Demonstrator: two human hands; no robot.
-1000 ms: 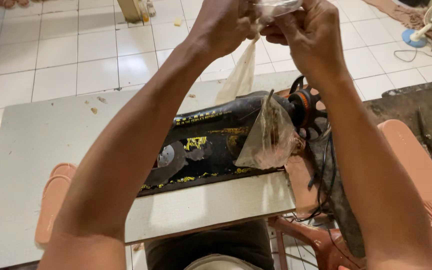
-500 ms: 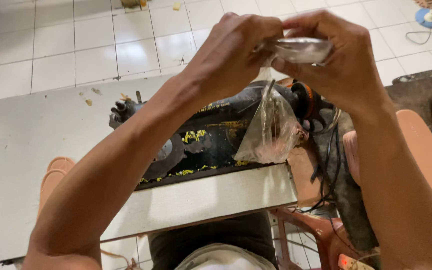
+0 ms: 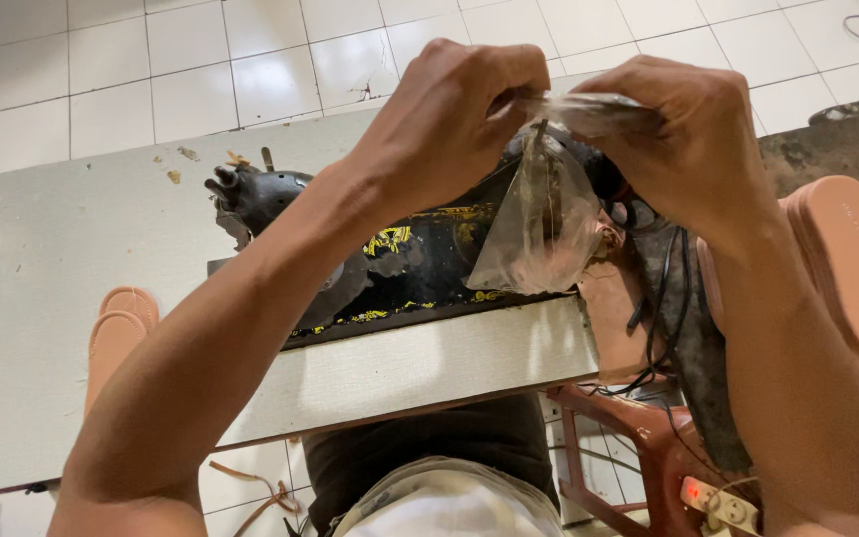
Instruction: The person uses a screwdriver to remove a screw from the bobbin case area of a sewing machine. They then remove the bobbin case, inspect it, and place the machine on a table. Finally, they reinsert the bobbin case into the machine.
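Both hands are pinched on the top edge of a small clear plastic bag, left hand and right hand equally close, the bag hanging straight down between them over the desk.

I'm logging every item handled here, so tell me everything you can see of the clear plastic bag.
The plastic bag is small, thin, transparent and crinkled. It hangs from its top edge, pinched between the left hand and right hand, above the black sewing machine. Its contents cannot be made out.
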